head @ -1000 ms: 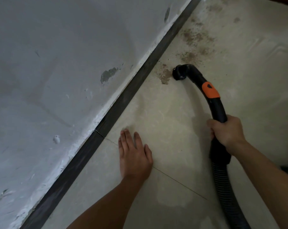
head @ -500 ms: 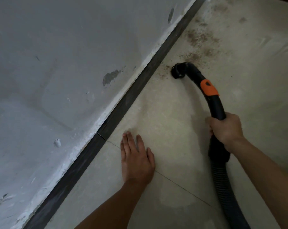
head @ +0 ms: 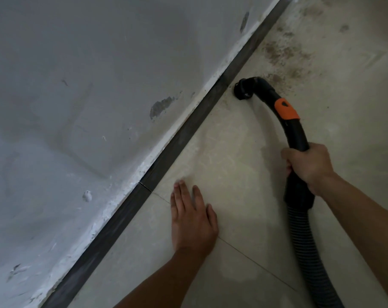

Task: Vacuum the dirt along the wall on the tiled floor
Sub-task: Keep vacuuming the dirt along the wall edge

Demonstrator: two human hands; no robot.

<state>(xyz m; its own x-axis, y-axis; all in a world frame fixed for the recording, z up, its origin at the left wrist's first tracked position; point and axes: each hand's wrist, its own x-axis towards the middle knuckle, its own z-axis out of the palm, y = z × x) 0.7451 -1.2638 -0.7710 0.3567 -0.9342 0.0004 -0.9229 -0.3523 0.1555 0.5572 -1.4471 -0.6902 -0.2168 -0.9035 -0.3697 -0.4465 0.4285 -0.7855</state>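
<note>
A black vacuum hose (head: 296, 138) with an orange collar curves down to the floor, and its round nozzle (head: 243, 91) rests on the pale tiles right beside the dark skirting strip (head: 188, 130). My right hand (head: 308, 166) is wrapped around the hose's rigid handle, above the ribbed part. My left hand (head: 192, 221) lies flat on the tile with its fingers spread, holding nothing. Brown dirt (head: 282, 52) is scattered on the floor just beyond the nozzle, along the wall.
The grey plastered wall (head: 88, 96) fills the left, with chipped patches and white filler along its foot. The ribbed hose (head: 308, 263) trails off toward the bottom right. A tile joint (head: 255, 263) runs diagonally under my left hand.
The nozzle has slid left to the skirting strip, and the brown patch that lay beside it is gone. My left hand has stayed flat on the tile.
</note>
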